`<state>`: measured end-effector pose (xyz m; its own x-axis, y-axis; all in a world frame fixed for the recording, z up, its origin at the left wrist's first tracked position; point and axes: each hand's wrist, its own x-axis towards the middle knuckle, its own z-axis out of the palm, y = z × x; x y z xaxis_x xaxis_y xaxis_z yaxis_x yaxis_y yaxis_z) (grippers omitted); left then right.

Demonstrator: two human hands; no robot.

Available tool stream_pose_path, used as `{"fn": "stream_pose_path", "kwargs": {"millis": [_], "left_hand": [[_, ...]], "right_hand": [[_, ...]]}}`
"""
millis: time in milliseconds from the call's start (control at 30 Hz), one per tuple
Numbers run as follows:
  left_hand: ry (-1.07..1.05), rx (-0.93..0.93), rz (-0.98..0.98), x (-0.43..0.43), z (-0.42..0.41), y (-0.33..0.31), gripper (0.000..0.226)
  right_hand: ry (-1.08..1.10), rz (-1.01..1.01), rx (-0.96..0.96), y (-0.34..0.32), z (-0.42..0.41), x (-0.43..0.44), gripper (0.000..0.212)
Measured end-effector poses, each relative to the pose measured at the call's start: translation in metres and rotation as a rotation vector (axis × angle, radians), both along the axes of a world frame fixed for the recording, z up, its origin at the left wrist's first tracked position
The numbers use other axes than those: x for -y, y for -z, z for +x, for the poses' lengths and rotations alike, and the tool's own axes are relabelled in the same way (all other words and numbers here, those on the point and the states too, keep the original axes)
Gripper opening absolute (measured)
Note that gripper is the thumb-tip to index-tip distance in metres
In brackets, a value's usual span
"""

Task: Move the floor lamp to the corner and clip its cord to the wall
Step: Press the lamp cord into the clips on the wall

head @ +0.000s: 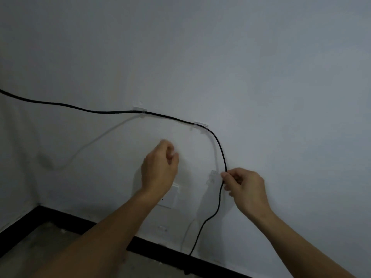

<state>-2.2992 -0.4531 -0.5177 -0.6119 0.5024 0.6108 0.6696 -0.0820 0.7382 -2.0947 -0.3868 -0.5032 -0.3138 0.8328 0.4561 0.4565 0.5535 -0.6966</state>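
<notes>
A black cord (112, 112) runs from the left edge across the white wall (261, 77). It passes through a clear clip (140, 110) and a second clear clip (200, 125), then bends down toward the floor. My right hand (244, 187) pinches the cord just right of a third clear clip (213, 175), which holds no cord. My left hand (159, 165) is loosely curled near the wall, left of the cord, with nothing visible in it. The lamp is out of view.
A white wall socket (170, 197) sits below my left hand, partly hidden by the wrist. A black baseboard (66, 215) lines the wall's foot, meeting the room corner at the left. A bare concrete floor (40, 243) lies below. A small clear piece (163, 228) sticks low on the wall.
</notes>
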Motion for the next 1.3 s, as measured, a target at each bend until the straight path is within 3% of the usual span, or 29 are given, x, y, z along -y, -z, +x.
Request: {"fn": "stream_pose_path", "kwargs": {"millis": [100, 200, 333, 467, 700, 867, 1133, 1300], "left_hand": [[0.290, 0.103, -0.329, 0.010, 0.017, 0.043, 0.007], [0.686, 0.422, -0.608, 0.015, 0.048, 0.073, 0.027], [0.894, 0.567, -0.723, 0.015, 0.079, 0.090, 0.024], [0.932, 0.564, -0.706, 0.015, 0.089, 0.092, 0.023], [0.936, 0.547, -0.660, 0.014, 0.090, 0.088, 0.028], [0.960, 0.548, -0.639, 0.014, 0.093, 0.084, 0.030], [0.955, 0.533, -0.645, 0.013, 0.093, 0.082, 0.030], [0.985, 0.507, -0.663, 0.015, 0.096, 0.077, 0.028]], "right_hand": [[-0.024, -0.086, -0.144, -0.002, 0.001, -0.004, 0.006], [-0.055, -0.148, -0.244, -0.005, -0.002, -0.009, 0.004], [-0.092, -0.189, -0.274, -0.010, -0.009, -0.011, 0.007], [-0.134, -0.211, -0.232, -0.013, -0.014, -0.011, 0.007], [-0.045, 0.176, 0.138, -0.016, -0.023, -0.009, 0.007], [0.070, 0.294, 0.322, -0.020, -0.025, -0.007, 0.015], [0.119, 0.348, 0.382, -0.019, -0.029, -0.010, 0.015], [0.160, 0.301, 0.290, -0.013, -0.026, -0.011, 0.011]]}}
